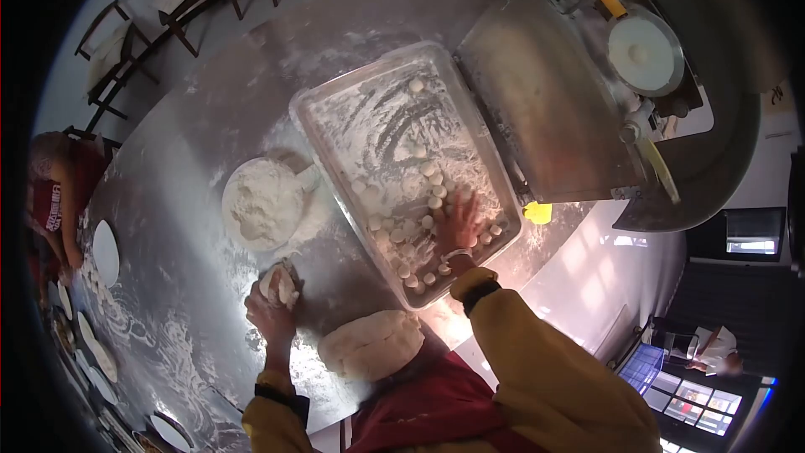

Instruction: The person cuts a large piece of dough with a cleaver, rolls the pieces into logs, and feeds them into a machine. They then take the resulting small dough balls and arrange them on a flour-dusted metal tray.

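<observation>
My left hand [268, 312] is closed round a small piece of dough [279, 285], low over the floured steel table [197, 285]. Inside a floured metal tray [337, 197], my right hand [458, 225] reaches in with fingers spread, among small round dough balls [435, 202]. Some balls lie under or right beside those fingers, and the palm side is hidden. Close to my red apron sits a large lump of dough [371, 346], between my two forearms. A white container of flour [263, 204] stands left of the tray, its handle towards it.
A large metal box-like machine [549, 101] borders the tray's right side. Beyond it is a scale with a round white pan [646, 52]. A yellow object [537, 212] lies by the tray's corner. At far left, another person [60, 193] works near several white plates [106, 253].
</observation>
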The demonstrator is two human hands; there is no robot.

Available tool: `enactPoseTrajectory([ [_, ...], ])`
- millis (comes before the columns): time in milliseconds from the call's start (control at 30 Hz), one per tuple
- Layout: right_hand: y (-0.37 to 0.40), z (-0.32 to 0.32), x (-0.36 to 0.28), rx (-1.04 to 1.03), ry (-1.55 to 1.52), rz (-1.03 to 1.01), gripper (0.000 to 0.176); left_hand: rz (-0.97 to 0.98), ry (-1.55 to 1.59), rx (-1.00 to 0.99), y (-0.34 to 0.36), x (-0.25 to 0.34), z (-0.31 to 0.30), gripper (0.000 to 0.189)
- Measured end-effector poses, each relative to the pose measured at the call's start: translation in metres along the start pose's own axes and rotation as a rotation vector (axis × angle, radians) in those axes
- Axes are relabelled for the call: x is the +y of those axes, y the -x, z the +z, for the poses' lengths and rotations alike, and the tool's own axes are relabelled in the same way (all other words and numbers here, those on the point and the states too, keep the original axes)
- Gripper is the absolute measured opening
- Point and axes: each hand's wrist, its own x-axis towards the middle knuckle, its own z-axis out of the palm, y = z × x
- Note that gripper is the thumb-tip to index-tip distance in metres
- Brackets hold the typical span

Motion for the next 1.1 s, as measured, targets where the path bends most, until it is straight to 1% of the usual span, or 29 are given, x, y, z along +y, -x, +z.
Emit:
enactPoseTrajectory([
  [100, 0.024, 0.008, -0.027, -0.112, 0.059, -0.455, 0.066, -0.186, 0.052, -0.304, -0.027, -0.002, -0.022, 0.061],
  [133, 0.036, -0.002, -0.032, -0.182, 0.139, -0.595, 0.067, -0.245, 0.129, -0.307, -0.028, 0.0, -0.029, 0.061],
  [167, 0.046, -0.006, -0.028, -0.193, 0.1, -0.564, 0.066, -0.073, 0.007, -0.194, -0.021, -0.001, -0.031, 0.062],
  [233, 0.06, -0.019, -0.004, -0.218, 0.033, -0.52, 0.064, 0.251, -0.23, 0.036, 0.016, -0.009, -0.019, 0.063],
  [267, 0.067, -0.027, 0.012, -0.195, -0.006, -0.453, 0.065, 0.237, -0.09, -0.024, 0.035, -0.015, -0.014, 0.064],
  [300, 0.073, -0.036, 0.031, -0.175, -0.045, -0.385, 0.066, 0.24, -0.026, -0.155, 0.042, 0.004, -0.048, 0.067],
  [367, 0.088, -0.055, 0.073, -0.107, -0.183, -0.423, 0.067, 0.175, 0.001, -0.145, 0.046, 0.014, -0.061, 0.066],
  [433, 0.116, -0.074, 0.101, -0.105, -0.234, -0.39, 0.067, 0.212, -0.053, -0.117, 0.05, 0.024, -0.041, 0.068],
  [467, 0.13, -0.086, 0.107, -0.121, -0.207, -0.366, 0.066, 0.232, -0.08, -0.097, 0.047, 0.026, -0.028, 0.068],
  [533, 0.16, -0.103, 0.117, -0.142, -0.174, -0.346, 0.064, 0.278, 0.018, -0.049, 0.045, 0.021, -0.006, 0.066],
  [567, 0.176, -0.103, 0.124, -0.142, -0.137, -0.34, 0.064, 0.298, 0.068, -0.029, 0.047, 0.02, -0.006, 0.065],
  [600, 0.191, -0.105, 0.13, -0.157, -0.155, -0.325, 0.064, 0.195, 0.065, -0.237, 0.043, 0.019, -0.008, 0.059],
  [667, 0.219, -0.106, 0.14, -0.17, -0.173, -0.3, 0.062, 0.135, 0.062, -0.177, 0.041, 0.001, 0.003, 0.058],
  [700, 0.231, -0.107, 0.147, -0.175, -0.178, -0.277, 0.062, 0.111, 0.063, -0.152, 0.041, 0.001, -0.003, 0.057],
  [733, 0.242, -0.107, 0.156, -0.178, -0.181, -0.251, 0.061, 0.203, 0.013, -0.044, 0.047, -0.005, -0.013, 0.057],
  [800, 0.263, -0.108, 0.172, -0.177, -0.205, -0.202, 0.059, 0.333, -0.079, -0.079, 0.064, 0.004, -0.058, 0.058],
  [833, 0.272, -0.11, 0.178, -0.18, -0.198, -0.177, 0.059, 0.393, -0.128, -0.092, 0.072, 0.005, -0.069, 0.059],
  [867, 0.279, -0.112, 0.183, -0.18, -0.192, -0.151, 0.058, 0.406, -0.131, -0.114, 0.077, -0.006, -0.054, 0.065],
  [967, 0.298, -0.12, 0.194, -0.168, -0.177, -0.09, 0.057, 0.441, -0.345, 0.047, 0.079, -0.022, -0.015, 0.069],
  [1000, 0.301, -0.122, 0.197, -0.167, -0.172, -0.083, 0.057, 0.335, -0.231, -0.072, 0.07, -0.016, -0.015, 0.066],
  [1033, 0.303, -0.125, 0.2, -0.173, -0.163, -0.084, 0.057, 0.25, -0.203, -0.19, 0.065, -0.013, -0.017, 0.061],
  [1100, 0.3, -0.125, 0.199, -0.154, -0.203, -0.08, 0.053, 0.074, -0.15, -0.417, 0.047, 0.012, -0.062, 0.052],
])
